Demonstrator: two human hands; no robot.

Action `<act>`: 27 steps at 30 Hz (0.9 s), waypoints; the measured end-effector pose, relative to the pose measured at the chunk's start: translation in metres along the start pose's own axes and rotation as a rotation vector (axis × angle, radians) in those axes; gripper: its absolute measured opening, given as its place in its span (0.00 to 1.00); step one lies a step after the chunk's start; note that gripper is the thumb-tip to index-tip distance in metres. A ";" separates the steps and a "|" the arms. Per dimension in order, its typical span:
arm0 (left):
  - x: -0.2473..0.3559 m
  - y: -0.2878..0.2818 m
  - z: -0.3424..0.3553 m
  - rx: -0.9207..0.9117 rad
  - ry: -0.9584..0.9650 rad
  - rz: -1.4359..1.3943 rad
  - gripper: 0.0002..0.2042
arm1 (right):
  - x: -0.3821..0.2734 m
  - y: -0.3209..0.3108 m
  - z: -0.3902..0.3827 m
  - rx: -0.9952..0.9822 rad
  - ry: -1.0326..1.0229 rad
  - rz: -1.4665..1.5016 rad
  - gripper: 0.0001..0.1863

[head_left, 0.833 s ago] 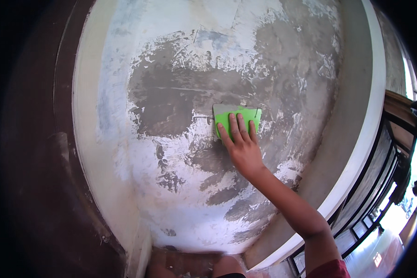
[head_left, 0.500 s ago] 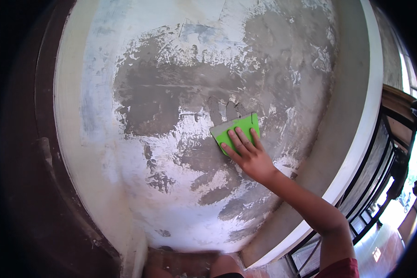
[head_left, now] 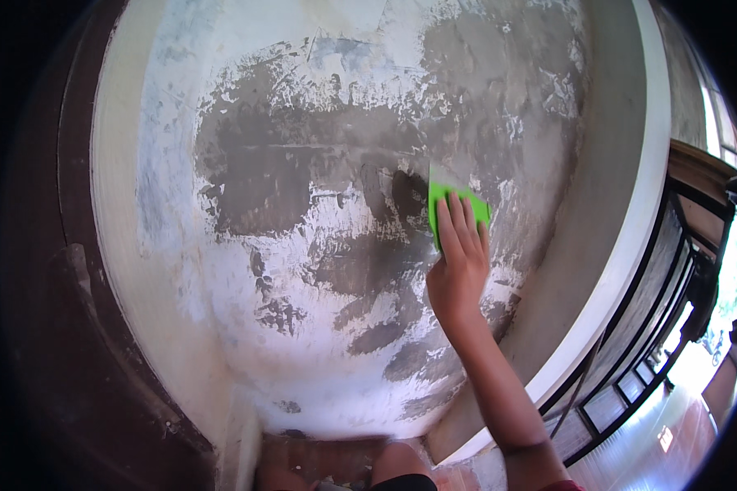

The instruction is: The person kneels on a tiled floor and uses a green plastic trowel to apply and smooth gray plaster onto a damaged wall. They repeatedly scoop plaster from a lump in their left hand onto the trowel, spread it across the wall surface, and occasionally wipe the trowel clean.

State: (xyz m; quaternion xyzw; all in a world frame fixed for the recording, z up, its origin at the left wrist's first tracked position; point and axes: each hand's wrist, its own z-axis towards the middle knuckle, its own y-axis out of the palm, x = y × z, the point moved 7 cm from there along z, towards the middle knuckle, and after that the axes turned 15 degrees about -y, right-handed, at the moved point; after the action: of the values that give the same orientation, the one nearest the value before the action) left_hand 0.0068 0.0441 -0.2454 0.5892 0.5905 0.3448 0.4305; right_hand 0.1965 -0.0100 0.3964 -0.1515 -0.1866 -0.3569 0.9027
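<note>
My right hand (head_left: 460, 282) presses a green plastic putty spreader (head_left: 439, 190) against the wall, its fingers laid long over the spreader's face and the thumb hidden. The blade edge lies on the right part of a patch of grey putty (head_left: 262, 184). This putty spreads unevenly over the white wall (head_left: 246, 360), with ragged bare white areas between. Just left of the spreader a darker, wetter-looking smear (head_left: 408, 195) shows. My left hand is out of the picture.
A raised pale border (head_left: 606, 270) runs down the wall's right side, with a black metal railing (head_left: 630, 360) beyond it. Dark brown trim (head_left: 78, 180) bounds the left. My knees (head_left: 400, 465) show at the bottom, above a reddish floor (head_left: 327, 458).
My right hand has moved the spreader to the right and turned it more upright. The ridges of putty that stood above its edge are now flattened into a dark smear.
</note>
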 end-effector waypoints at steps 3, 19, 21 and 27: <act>0.002 -0.016 0.006 0.010 0.036 -0.108 0.13 | -0.013 0.047 0.026 -0.024 0.164 -0.008 0.36; -0.004 0.034 -0.032 -0.013 0.063 0.013 0.14 | -0.144 0.100 0.021 -0.215 -0.018 0.108 0.34; -0.002 0.030 -0.029 -0.030 0.067 0.053 0.14 | -0.145 0.091 0.017 -0.203 -0.080 0.139 0.34; -0.004 0.021 -0.021 0.006 0.031 0.044 0.16 | -0.138 0.064 0.005 -0.281 -0.391 0.219 0.30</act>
State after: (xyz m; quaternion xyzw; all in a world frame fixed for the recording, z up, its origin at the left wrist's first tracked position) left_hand -0.0044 0.0440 -0.2180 0.5978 0.5852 0.3614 0.4118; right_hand 0.1467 0.1178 0.3307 -0.3610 -0.2885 -0.2436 0.8527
